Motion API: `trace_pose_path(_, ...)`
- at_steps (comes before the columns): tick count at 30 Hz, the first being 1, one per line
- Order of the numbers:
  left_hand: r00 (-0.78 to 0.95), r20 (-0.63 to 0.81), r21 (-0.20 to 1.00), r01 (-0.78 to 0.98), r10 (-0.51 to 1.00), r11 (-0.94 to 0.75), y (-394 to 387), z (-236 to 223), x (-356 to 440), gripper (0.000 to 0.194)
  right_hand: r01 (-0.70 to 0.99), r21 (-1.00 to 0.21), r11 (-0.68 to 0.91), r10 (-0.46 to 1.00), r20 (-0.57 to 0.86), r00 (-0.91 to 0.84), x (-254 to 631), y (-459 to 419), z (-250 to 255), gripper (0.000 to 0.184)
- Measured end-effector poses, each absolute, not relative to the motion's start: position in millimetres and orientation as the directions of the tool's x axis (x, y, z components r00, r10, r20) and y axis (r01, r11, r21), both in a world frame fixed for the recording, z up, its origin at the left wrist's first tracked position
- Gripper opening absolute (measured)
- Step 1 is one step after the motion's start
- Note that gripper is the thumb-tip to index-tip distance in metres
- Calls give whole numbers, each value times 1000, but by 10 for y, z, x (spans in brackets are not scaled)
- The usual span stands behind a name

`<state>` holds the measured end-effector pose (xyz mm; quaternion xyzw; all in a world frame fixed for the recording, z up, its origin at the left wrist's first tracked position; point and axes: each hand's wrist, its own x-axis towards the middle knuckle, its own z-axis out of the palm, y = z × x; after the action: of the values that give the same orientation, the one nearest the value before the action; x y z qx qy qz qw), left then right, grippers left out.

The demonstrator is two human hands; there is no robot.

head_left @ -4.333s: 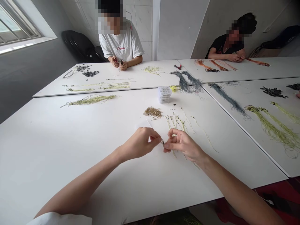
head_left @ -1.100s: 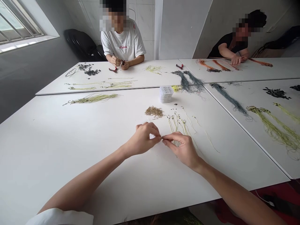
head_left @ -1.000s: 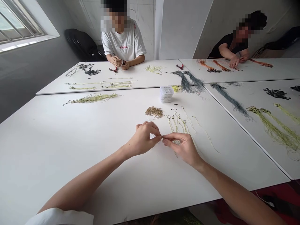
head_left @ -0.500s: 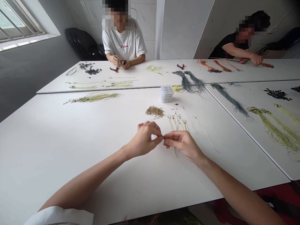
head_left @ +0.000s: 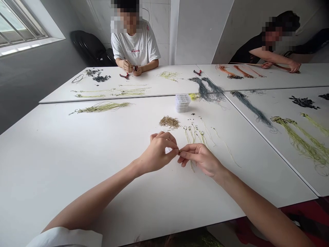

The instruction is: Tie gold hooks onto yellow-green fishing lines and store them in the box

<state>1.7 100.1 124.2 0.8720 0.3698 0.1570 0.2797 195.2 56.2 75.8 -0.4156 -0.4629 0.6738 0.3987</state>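
Observation:
My left hand [head_left: 158, 152] and my right hand [head_left: 199, 158] meet above the white table [head_left: 77, 164], fingertips together. Between them they pinch a tiny fishing hook [head_left: 179, 151] with a thread end; it is too small to show clearly. Just beyond my right hand, several yellow-green lines with hooks [head_left: 193, 135] lie spread out, and one strand runs under my right fingers. A heap of small brass hooks [head_left: 169, 122] lies beyond my left hand.
A stack of clear plastic boxes [head_left: 182, 103] stands at the table's far edge. Bundles of grey, green and orange lines lie on adjoining tables. Two co-workers sit across the tables, one [head_left: 135, 48] holding small work, with red-handled pliers [head_left: 124, 75] nearby.
My hands have shifted slightly, and my right fingers now turn closer around the pinched hook. The far right co-worker's arms have reached further right along the orange lines.

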Motion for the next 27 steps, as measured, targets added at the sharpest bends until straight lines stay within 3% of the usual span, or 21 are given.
trace_pose_path(5, 674, 67, 587, 570, 736, -575, 1006, 1257, 20, 24, -107, -978, -181, 960, -152, -234, 1895, 513, 747, 23)
trace_pose_path(8, 656, 67, 590, 581, 751, -560, 1010, 1218, 21, 23, 70, -997, -18, 995, -24, -96, 1828, 453, 722, 17)
trace_pose_path(12, 618, 61, 630, 585, 784, -511, 1039, 1139, 20, 21, 361, -918, 165, 986, 165, -30, 1778, 436, 698, 10)
trace_pose_path(18, 548, -7, 715, 587, 836, -379, 1058, 1049, -31, 21, 501, -804, 320, 947, 287, -145, 1768, 552, 701, 11)
trace_pose_path(27, 512, -147, 768, 598, 846, -229, 1055, 1041, -300, 28, 529, -741, 413, 901, 247, -357, 1658, 791, 733, 18)
